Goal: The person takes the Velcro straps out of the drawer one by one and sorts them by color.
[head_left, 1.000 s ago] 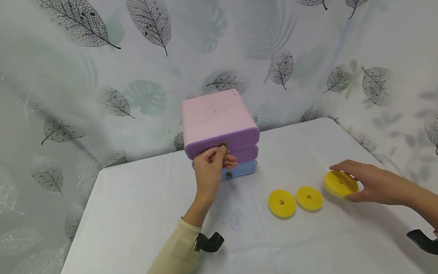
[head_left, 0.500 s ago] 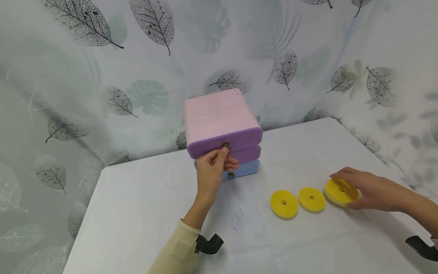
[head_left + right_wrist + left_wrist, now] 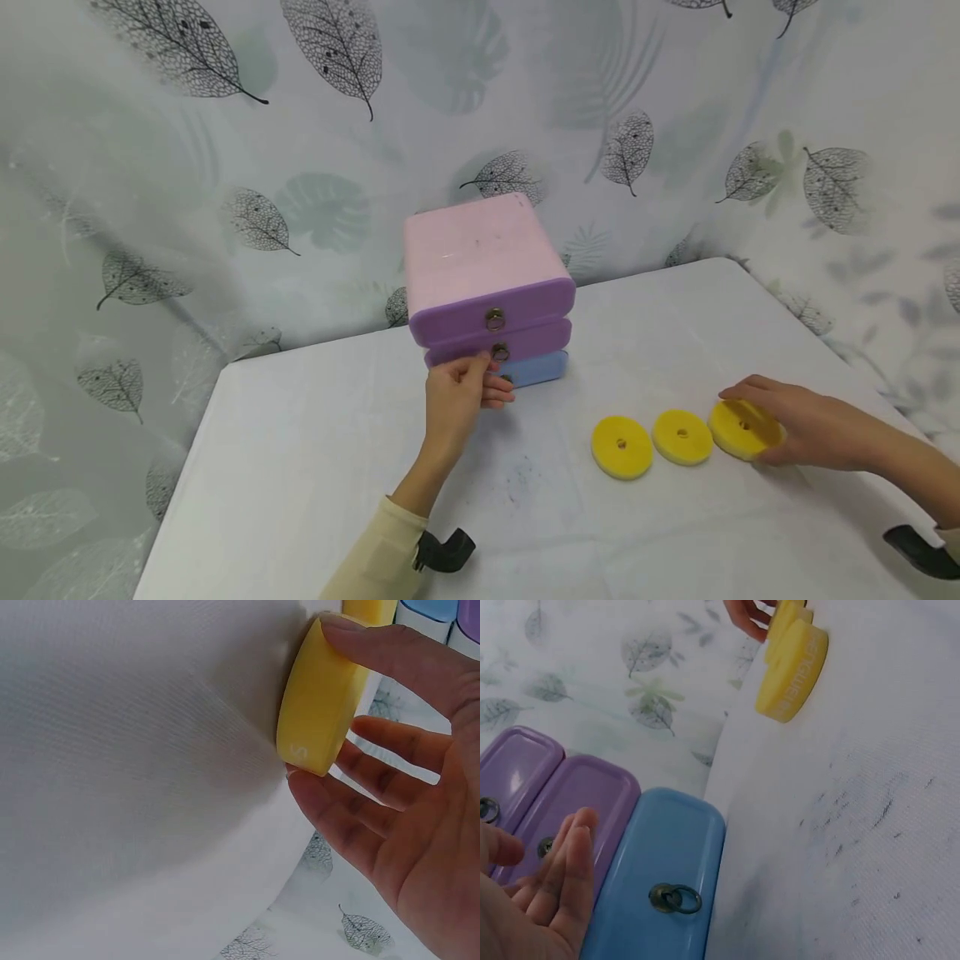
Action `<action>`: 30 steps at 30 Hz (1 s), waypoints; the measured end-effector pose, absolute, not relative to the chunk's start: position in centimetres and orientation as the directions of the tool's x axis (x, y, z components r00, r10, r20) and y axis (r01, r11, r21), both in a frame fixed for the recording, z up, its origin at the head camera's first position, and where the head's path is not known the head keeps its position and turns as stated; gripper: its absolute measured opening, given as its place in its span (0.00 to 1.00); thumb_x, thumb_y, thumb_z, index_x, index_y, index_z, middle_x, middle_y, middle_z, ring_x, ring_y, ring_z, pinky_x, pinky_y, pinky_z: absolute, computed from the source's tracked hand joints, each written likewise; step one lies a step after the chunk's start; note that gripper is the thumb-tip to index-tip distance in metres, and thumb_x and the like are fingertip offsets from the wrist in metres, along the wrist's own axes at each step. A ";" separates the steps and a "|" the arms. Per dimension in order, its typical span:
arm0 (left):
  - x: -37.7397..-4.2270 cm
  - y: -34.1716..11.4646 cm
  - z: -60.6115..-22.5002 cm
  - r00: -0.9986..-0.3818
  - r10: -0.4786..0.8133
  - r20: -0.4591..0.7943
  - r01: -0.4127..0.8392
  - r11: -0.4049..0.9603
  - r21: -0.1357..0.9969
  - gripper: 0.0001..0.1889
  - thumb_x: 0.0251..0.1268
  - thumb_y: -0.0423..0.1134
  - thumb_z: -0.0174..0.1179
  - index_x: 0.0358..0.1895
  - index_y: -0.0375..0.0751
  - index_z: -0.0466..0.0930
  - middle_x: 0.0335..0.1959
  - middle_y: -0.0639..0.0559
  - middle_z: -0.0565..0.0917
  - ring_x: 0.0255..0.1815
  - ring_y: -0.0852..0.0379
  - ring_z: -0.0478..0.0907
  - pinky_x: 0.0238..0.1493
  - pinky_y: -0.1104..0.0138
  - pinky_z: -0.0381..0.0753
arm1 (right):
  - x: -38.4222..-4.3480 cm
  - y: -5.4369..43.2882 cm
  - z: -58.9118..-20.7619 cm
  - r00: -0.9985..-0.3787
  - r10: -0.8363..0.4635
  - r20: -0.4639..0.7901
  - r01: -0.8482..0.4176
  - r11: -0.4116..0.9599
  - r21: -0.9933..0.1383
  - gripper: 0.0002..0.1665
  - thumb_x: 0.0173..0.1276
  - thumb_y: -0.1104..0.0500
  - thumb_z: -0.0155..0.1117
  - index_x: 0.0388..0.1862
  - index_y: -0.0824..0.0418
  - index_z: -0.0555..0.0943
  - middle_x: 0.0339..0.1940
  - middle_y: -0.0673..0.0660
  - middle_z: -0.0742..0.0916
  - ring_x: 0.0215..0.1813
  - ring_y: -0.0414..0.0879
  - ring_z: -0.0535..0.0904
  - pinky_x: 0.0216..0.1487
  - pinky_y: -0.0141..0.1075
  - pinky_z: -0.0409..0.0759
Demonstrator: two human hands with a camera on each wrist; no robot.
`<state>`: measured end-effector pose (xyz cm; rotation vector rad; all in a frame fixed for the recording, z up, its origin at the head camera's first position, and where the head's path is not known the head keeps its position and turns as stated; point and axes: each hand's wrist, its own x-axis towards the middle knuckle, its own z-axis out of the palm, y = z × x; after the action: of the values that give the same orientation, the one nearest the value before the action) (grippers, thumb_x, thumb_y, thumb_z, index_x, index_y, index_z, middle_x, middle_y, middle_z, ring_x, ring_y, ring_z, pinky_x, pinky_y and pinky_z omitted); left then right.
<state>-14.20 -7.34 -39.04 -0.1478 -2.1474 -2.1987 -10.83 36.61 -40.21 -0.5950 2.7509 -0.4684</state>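
A small chest of drawers (image 3: 476, 246) with a pink top stands at the back, its purple and blue drawer fronts stacked and carrying ring pulls. My left hand (image 3: 456, 400) is in front of the middle purple drawer (image 3: 600, 787), thumb tip right beside its ring pull (image 3: 500, 352). The fingers are loosely extended, with the drawer's knob showing between them and the thumb in the left wrist view. My right hand (image 3: 798, 421) grips a yellow disc (image 3: 319, 697) by its edge, thumb on one side and fingers on the other. The disc sits low over the table, beside another disc.
Two more yellow discs with centre holes, a left one (image 3: 622, 447) and a middle one (image 3: 682, 437), lie on the white-covered table (image 3: 300, 467). The blue bottom drawer (image 3: 664, 862) has its own ring pull. A leaf-patterned curtain (image 3: 322, 267) hangs close behind the table.
My left hand has left the top drawer's ring pull and moved down to the middle drawer's. My right hand has lowered its yellow disc next to the middle disc.
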 end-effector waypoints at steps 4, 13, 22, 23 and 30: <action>-14.4 -7.4 -39.5 -0.998 0.025 0.055 0.055 0.005 0.998 0.19 0.81 0.39 0.54 0.47 0.20 0.83 0.29 0.37 0.89 0.28 0.44 0.89 0.31 0.60 0.90 | -10.8 36.5 -40.4 -0.878 -0.435 -0.201 -0.341 0.862 -0.375 0.48 0.46 0.49 0.89 0.64 0.63 0.79 0.60 0.61 0.82 0.56 0.58 0.80 0.54 0.60 0.83; -14.7 -7.4 -40.1 -0.998 0.047 0.028 0.025 -0.073 0.997 0.16 0.81 0.35 0.54 0.50 0.21 0.83 0.32 0.35 0.89 0.31 0.44 0.90 0.36 0.58 0.90 | -10.5 36.6 -40.7 -0.883 -0.421 -0.205 -0.318 0.860 -0.399 0.52 0.47 0.47 0.89 0.69 0.64 0.76 0.63 0.67 0.78 0.58 0.62 0.79 0.54 0.63 0.82; -14.7 -7.3 -40.5 -0.997 0.082 -0.011 -0.024 -0.159 0.987 0.15 0.79 0.35 0.58 0.49 0.20 0.82 0.35 0.33 0.88 0.32 0.47 0.90 0.43 0.53 0.90 | -10.3 36.9 -39.5 -0.880 -0.437 -0.185 -0.342 0.855 -0.390 0.64 0.47 0.40 0.88 0.77 0.61 0.66 0.73 0.72 0.70 0.69 0.72 0.67 0.58 0.72 0.74; -14.8 -7.2 -40.5 -0.996 0.092 -0.018 -0.033 -0.160 0.987 0.15 0.78 0.35 0.59 0.50 0.21 0.83 0.35 0.34 0.88 0.32 0.47 0.90 0.44 0.52 0.89 | -10.3 36.9 -39.2 -0.880 -0.444 -0.171 -0.352 0.849 -0.393 0.64 0.48 0.40 0.87 0.78 0.61 0.66 0.74 0.72 0.70 0.69 0.72 0.67 0.58 0.73 0.74; -15.3 -6.5 -40.5 -0.993 0.114 -0.003 -0.023 -0.182 0.983 0.19 0.78 0.40 0.63 0.49 0.20 0.83 0.35 0.35 0.89 0.32 0.49 0.90 0.46 0.48 0.88 | -10.9 36.1 -36.8 -0.868 -0.492 0.070 -0.480 0.792 -0.378 0.55 0.57 0.43 0.84 0.78 0.57 0.67 0.75 0.62 0.72 0.71 0.63 0.68 0.68 0.17 0.54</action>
<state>-15.29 -6.53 -40.47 -0.1148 -2.0635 -2.4838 -10.88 36.08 -36.80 -0.7983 2.9433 -0.6071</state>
